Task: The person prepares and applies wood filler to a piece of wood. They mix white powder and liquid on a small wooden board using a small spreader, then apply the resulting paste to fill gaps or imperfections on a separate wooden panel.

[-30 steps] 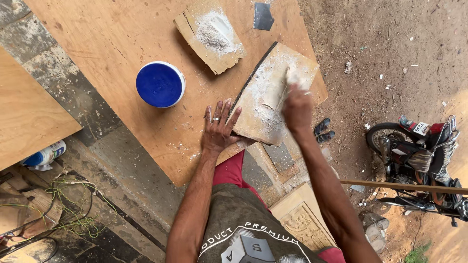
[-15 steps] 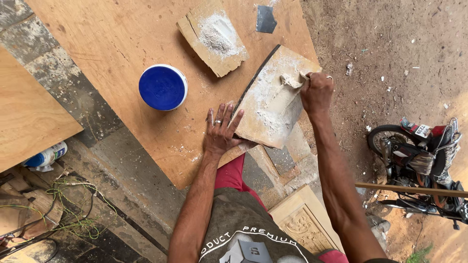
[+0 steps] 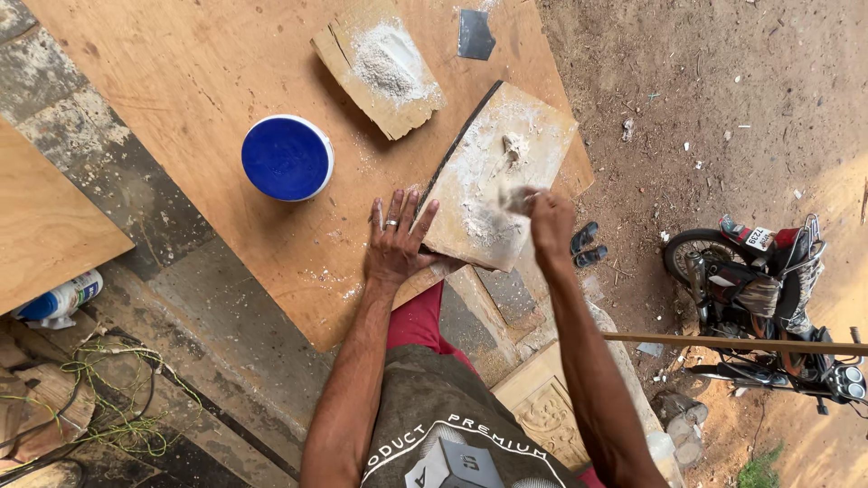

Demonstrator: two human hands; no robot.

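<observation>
On the bench point(image 3: 181, 81), our left hand point(image 3: 398, 239) stays spread flat, steadying the putty-coated board point(image 3: 497, 181). Our right hand point(image 3: 547, 221) has drawn back toward us, closed around a blurred scraper point(image 3: 517, 199), spreading filler.

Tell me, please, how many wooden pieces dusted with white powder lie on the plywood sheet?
2: one powder-dusted board beyond the blue lid, the other powder-dusted board under both hands; none seem hidden.

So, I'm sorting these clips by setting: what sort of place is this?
Probably an open-air woodworking spot. A large plywood sheet serves as the bench, the ground beside it is bare dirt, a motorcycle is parked there, and a carved wooden panel lies below.
</observation>
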